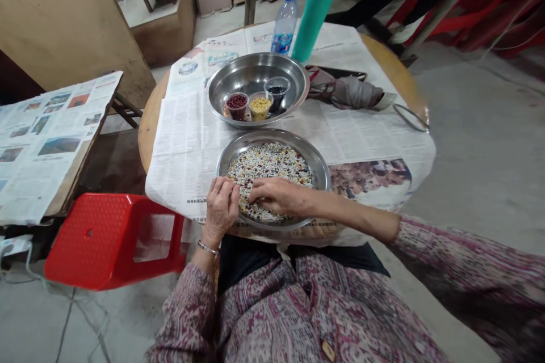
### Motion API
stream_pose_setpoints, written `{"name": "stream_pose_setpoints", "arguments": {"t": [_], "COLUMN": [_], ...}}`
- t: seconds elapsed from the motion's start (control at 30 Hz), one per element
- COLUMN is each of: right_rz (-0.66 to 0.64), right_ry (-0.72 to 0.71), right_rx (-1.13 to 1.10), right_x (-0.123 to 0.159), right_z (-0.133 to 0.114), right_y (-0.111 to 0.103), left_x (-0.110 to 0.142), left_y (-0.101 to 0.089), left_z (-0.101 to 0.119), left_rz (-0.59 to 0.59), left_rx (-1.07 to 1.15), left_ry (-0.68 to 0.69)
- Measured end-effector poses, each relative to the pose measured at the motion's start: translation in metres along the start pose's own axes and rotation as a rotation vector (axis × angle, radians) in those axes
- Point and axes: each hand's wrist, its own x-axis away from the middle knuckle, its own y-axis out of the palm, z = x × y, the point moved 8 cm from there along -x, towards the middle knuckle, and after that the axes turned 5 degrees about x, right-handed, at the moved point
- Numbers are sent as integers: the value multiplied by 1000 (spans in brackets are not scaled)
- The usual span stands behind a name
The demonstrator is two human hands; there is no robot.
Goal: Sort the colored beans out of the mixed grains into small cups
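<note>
A round steel tray near the table edge holds white rice-like grains mixed with dark red, yellow and black beans. My right hand reaches over the tray, its fingertips pinched together down among the grains; what lies between them is hidden. At the tray's left rim my left hand is closed, fingers curled inward, and I cannot make out what it holds. Behind the tray stands a deeper steel basin with three clear plastic cups inside: red beans, yellow beans and black beans.
Newspaper covers the round wooden table. At the back stand a water bottle and a tall teal bottle. A folded umbrella lies right of the basin. A red stool and a newspaper-covered bench are at left.
</note>
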Motion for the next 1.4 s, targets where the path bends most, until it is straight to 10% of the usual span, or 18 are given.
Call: {"name": "stream_pose_setpoints", "arguments": {"t": [0.33,0.63,0.9,1.23,1.4], "right_rz": [293,86,62,332,287], "right_ry": [487,-149,-263,324,274], "right_rx": [329,200,221,461,317], "right_x": [-27,-15,-11,5,22], "right_z": [78,-24,-24,69,42], "right_y": [-54,-3,1,-54,-37], "left_x": [-1,1,1,-1,-4], "left_y": [0,-1,0,0,10], "left_z": [-1,-2,-3,-1,0], "left_rz": [3,-3,3,-11,-147], "left_rx": [16,9,21,-10,-26], "left_ry": [-9,-19,-13,-15,10]}}
